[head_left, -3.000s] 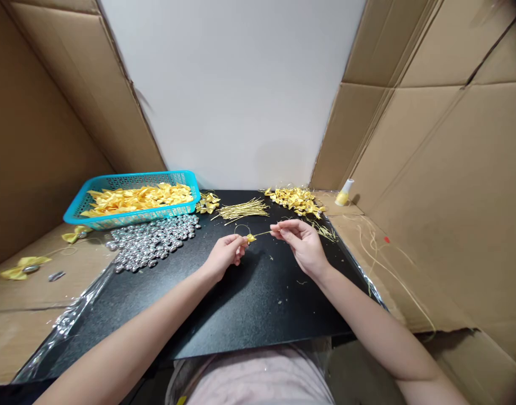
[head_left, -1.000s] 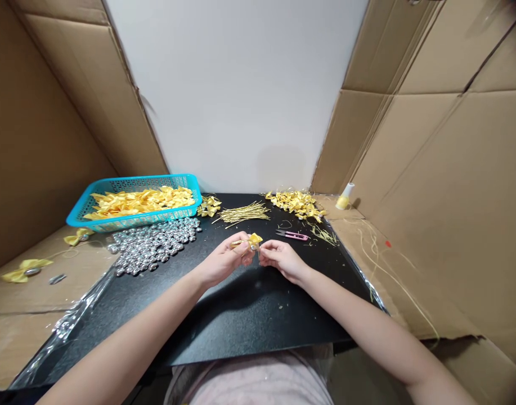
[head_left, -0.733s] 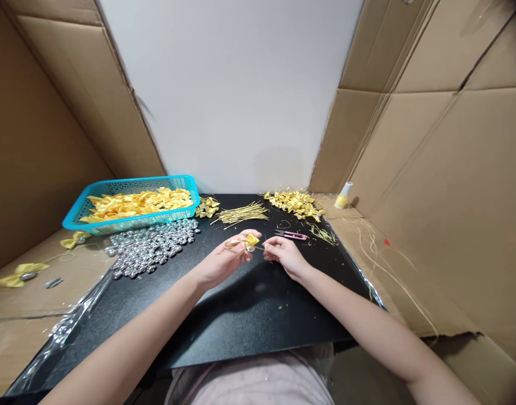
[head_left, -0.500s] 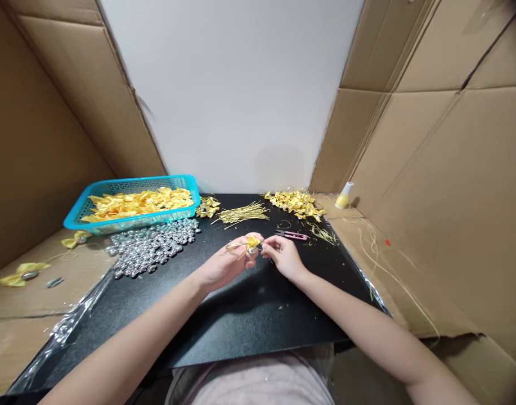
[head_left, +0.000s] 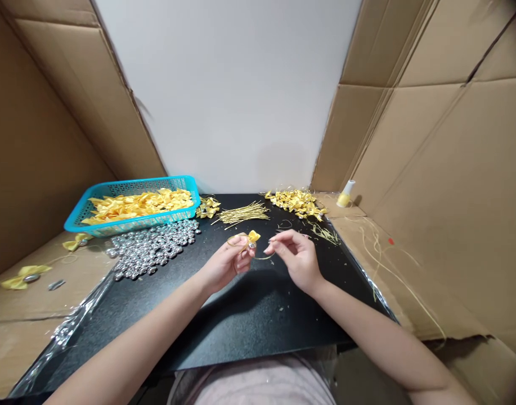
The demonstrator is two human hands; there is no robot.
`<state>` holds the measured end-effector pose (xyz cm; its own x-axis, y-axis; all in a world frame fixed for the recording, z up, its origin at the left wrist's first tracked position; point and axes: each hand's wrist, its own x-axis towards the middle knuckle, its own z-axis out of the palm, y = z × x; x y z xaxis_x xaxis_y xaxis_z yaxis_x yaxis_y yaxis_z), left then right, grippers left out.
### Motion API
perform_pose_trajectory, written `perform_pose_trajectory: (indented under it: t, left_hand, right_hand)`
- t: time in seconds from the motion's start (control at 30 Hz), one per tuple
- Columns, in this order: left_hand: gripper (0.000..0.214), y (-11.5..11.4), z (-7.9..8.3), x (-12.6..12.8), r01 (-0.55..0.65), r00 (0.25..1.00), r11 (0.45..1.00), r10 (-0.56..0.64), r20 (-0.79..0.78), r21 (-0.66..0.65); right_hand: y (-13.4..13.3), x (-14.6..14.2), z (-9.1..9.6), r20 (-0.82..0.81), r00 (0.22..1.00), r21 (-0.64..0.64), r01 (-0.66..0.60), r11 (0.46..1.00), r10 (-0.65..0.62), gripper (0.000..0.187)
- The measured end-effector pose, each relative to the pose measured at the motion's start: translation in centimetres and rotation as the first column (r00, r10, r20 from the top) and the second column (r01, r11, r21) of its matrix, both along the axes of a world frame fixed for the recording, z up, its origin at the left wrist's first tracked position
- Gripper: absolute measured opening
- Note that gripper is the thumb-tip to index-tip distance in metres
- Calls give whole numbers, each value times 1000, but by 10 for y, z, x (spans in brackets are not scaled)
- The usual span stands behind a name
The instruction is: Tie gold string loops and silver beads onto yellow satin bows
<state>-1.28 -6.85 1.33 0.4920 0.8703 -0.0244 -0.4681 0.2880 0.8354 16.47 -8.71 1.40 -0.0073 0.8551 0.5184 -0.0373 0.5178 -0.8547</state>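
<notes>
Head view: black desk [head_left: 241, 315] is lying below. Opposite my right hand [head_left: 302, 260], my left hand [head_left: 224, 265] is gripping the yellow bow [head_left: 254, 235] above the desk; the right is pinching, seemingly, the gold cord [head_left: 264, 258] curving slack between. Silver bead [head_left: 252, 244] is sitting against the bow. Likely step: I'm working the cord at the bow; next move is probably calling for a steady left hold, less slack.

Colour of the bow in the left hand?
The bow is yellow, as the head view shows.
</notes>
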Motion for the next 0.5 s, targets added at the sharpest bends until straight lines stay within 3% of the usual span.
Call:
perform_pose_trajectory:
  t: [0.07, 0.13, 0.27, 0.5]
  left_hand:
    - [29, -4, 1, 4, -13, 1000, 1000, 13, -7, 2]
    - [29, -8, 2, 7, -30, 1000, 1000, 30, -3, 4]
    - [27, -12, 5, 10, -44, 999, 999, 44, -6, 24]
    - [26, -14, 8, 9, -58, 998, 998, 59, -16, 27]
  right_hand:
    - [-9, -2, 2, 209, 976, 123, 41, 992, -66, 6]
    - [-14, -4, 1, 314, 937, 237, 79, 968, -153, 9]
    - [-14, -5, -1, 352, 898, 343, 141, 929, -266, 12]
    - [-14, -4, 0, 359, 881, 361, 173, 917, -307, 12]
